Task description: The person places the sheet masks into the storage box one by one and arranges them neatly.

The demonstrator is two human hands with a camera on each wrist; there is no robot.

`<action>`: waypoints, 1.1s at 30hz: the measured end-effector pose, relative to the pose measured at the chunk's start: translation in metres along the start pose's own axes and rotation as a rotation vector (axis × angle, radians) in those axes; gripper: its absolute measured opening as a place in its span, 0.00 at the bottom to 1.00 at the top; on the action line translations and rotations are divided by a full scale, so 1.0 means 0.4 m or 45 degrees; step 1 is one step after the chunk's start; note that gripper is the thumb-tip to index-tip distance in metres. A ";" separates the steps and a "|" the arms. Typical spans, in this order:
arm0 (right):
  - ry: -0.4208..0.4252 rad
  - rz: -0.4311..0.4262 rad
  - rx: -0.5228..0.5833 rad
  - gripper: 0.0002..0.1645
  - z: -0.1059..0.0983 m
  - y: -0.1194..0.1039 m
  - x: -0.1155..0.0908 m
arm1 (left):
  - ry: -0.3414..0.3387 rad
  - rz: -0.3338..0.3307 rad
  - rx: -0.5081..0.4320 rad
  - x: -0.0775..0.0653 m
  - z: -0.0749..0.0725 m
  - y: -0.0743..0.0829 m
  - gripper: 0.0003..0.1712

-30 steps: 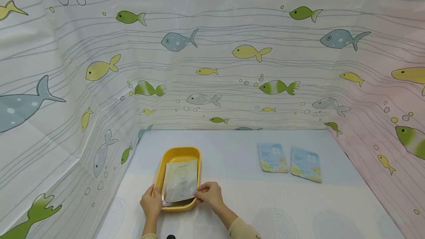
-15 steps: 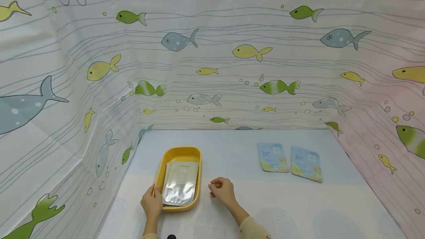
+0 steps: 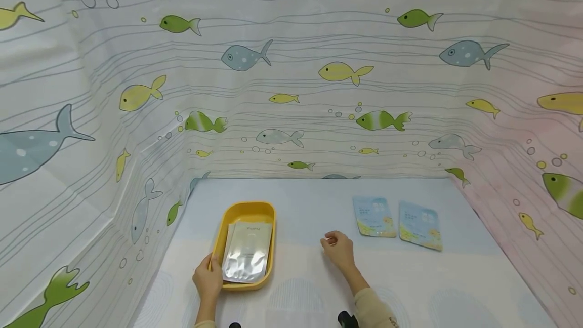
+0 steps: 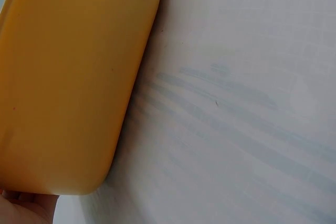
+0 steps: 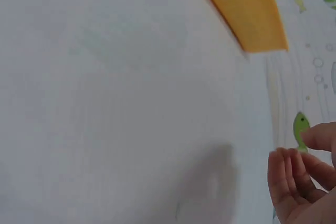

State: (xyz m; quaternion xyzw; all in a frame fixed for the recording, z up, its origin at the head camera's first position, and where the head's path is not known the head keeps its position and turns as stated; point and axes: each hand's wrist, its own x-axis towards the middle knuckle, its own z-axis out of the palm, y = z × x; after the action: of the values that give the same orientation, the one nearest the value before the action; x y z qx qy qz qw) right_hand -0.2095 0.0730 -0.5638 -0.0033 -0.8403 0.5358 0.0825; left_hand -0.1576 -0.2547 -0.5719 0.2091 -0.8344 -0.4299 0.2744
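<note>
A yellow tray (image 3: 249, 210) stands on the left part of the table, its side filling much of the left wrist view. My left hand (image 3: 208, 278) grips its left rim near the front corner. Inside lie silvery sachets (image 3: 247, 252), one over another, the top one shiny at its lower end. Away from the tray, my right hand (image 3: 339, 250) hovers over the middle of the table, fingers loosely curled with nothing between them. Two light-blue sachets, a nearer-left one (image 3: 374, 216) and a right one (image 3: 420, 225), lie flat beyond it to the right.
The pale patterned table (image 3: 314, 277) is enclosed at the back and sides by fish-printed sheeting (image 3: 291, 110). A small black object (image 3: 347, 319) shows by the right forearm, and another dark one (image 3: 235, 325) at the bottom edge.
My right hand has let go of the silvery sachet, which now lies flat in the tray, and has moved right toward the blue sachets. My left hand stays on the rim.
</note>
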 end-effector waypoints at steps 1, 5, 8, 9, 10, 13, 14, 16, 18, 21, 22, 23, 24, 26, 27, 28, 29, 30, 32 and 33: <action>0.048 -0.022 -0.086 0.11 -0.014 0.010 0.007 | -0.001 -0.001 0.001 0.000 0.000 -0.001 0.15; 0.237 -0.097 -0.341 0.14 -0.081 0.057 0.035 | 0.003 0.007 0.004 0.001 0.002 -0.004 0.14; 0.300 -0.076 -0.444 0.17 -0.139 0.083 0.050 | 0.016 0.025 0.002 0.000 0.005 -0.006 0.14; 0.298 -0.055 -0.468 0.18 -0.157 0.090 0.054 | 0.018 0.024 0.000 0.000 0.005 -0.006 0.14; 0.293 -0.031 -0.486 0.19 -0.174 0.097 0.057 | 0.018 0.023 0.002 0.001 0.005 -0.006 0.14; 0.274 0.059 -0.517 0.21 -0.212 0.119 0.063 | 0.013 0.011 0.001 0.002 0.005 -0.007 0.14; 0.267 0.082 -0.527 0.21 -0.222 0.126 0.065 | 0.010 0.005 -0.001 0.002 0.004 -0.007 0.14; 0.259 0.127 -0.545 0.22 -0.239 0.137 0.069 | 0.007 0.004 0.000 0.002 0.004 -0.007 0.14; 0.254 0.166 -0.551 0.23 -0.254 0.144 0.071 | 0.012 0.009 -0.002 0.001 0.004 -0.007 0.14; 0.233 0.194 -0.561 0.23 -0.272 0.152 0.073 | 0.014 0.011 0.002 0.000 0.004 -0.007 0.14; 0.228 0.198 -0.567 0.23 -0.276 0.154 0.074 | 0.012 0.009 0.002 0.001 0.003 -0.007 0.14; 0.220 0.204 -0.574 0.24 -0.280 0.157 0.075 | 0.011 0.009 0.001 0.001 0.003 -0.007 0.14; 0.215 0.213 -0.584 0.24 -0.284 0.160 0.077 | 0.010 0.008 0.000 0.001 0.003 -0.006 0.14; 0.199 0.235 -0.598 0.24 -0.288 0.166 0.081 | 0.009 0.008 -0.003 0.001 0.002 -0.006 0.14; 0.185 0.247 -0.602 0.24 -0.289 0.169 0.084 | 0.009 0.010 -0.005 0.001 0.002 -0.006 0.14; 0.173 0.259 -0.606 0.25 -0.290 0.172 0.086 | 0.012 0.012 -0.007 0.001 0.002 -0.006 0.14; 0.159 0.275 -0.610 0.25 -0.291 0.175 0.089 | 0.014 0.015 -0.007 0.001 0.002 -0.006 0.14; 0.147 0.290 -0.612 0.25 -0.290 0.177 0.092 | 0.016 0.018 -0.006 0.001 0.002 -0.006 0.14; 0.127 0.310 -0.614 0.25 -0.289 0.183 0.098 | 0.019 0.022 -0.001 0.000 0.001 -0.006 0.14; 0.121 0.317 -0.608 0.25 -0.287 0.184 0.100 | 0.018 0.023 0.000 0.000 0.001 -0.006 0.14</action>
State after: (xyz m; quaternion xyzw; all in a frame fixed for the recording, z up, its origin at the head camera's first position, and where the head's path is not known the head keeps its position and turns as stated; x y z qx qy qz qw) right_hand -0.2386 0.2116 -0.5773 -0.1512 -0.9311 0.3278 0.0523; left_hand -0.1577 -0.2556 -0.5742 0.2046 -0.8341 -0.4260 0.2843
